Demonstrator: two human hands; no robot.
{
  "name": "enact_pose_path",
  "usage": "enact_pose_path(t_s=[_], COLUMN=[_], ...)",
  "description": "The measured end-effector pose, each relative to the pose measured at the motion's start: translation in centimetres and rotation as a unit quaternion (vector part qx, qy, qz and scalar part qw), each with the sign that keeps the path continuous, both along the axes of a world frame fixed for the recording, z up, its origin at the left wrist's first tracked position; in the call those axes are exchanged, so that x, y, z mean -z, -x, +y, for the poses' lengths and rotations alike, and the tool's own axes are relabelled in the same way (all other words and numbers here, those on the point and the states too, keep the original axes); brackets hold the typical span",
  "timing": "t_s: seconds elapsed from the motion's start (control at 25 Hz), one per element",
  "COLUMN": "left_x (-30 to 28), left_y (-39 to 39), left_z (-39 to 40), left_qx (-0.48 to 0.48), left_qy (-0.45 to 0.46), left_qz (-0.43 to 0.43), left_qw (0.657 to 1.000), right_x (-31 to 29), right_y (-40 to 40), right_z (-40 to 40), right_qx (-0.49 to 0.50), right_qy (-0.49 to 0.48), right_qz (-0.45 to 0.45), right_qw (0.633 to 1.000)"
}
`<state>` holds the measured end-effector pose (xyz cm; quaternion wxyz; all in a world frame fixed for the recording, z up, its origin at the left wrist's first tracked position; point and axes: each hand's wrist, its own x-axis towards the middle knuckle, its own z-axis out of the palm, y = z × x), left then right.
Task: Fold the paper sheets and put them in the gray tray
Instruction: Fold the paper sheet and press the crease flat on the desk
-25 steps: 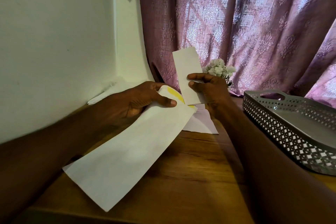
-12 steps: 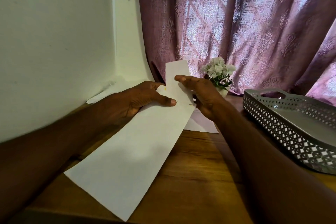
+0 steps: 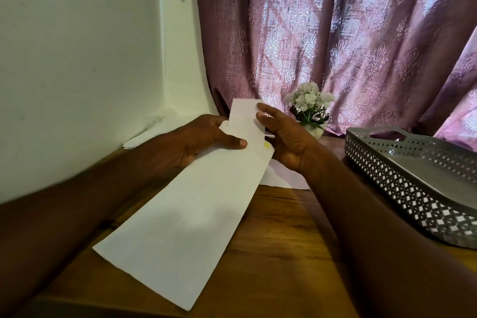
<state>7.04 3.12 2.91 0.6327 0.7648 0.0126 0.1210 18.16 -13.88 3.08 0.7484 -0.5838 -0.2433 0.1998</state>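
A long white paper sheet is held above the wooden table, its near end low and its far end bent upward as a flap. My left hand grips the sheet at the bend, thumb pressed on top. My right hand holds the raised flap from the right, fingers along its edge. A small yellow mark shows on the sheet by the right thumb. The gray perforated tray stands at the right, with nothing visible inside it.
More white paper lies flat on the table under my hands, and another sheet rests by the wall. A small pot of white flowers stands behind my right hand, before a mauve curtain. A white wall closes the left.
The upright flap has come down toward the rest of the sheet, hiding most of the yellow mark. My right hand has slid along the flap; my left hand has stayed in place.
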Motion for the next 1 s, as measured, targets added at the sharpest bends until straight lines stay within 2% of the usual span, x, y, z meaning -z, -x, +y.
enact_pose_path(t_s=[0.12, 0.28, 0.52, 0.72, 1.0], left_x=[0.3, 0.5, 0.3, 0.3, 0.3], left_y=[-0.1, -0.2, -0.2, 0.1, -0.1], left_z=[-0.4, -0.3, -0.2, 0.1, 0.6], left_qx=[0.004, 0.003, -0.031, -0.013, -0.035], left_qy=[-0.017, -0.016, -0.007, 0.092, 0.057], left_qz=[-0.003, -0.015, -0.019, 0.052, 0.021], left_qw=[1.000, 1.000, 0.999, 0.994, 0.998], right_x=[0.6, 1.2, 1.4, 1.1, 0.8], right_y=[-0.5, -1.0, -1.2, -1.3, -0.9], right_z=[0.0, 0.1, -0.3, -0.2, -0.4], right_qx=[0.036, 0.015, 0.003, 0.050, 0.056], right_qy=[0.006, 0.033, 0.068, 0.009, 0.034], right_qz=[0.025, 0.010, 0.041, 0.064, 0.060], right_qw=[0.999, 0.999, 0.997, 0.997, 0.996])
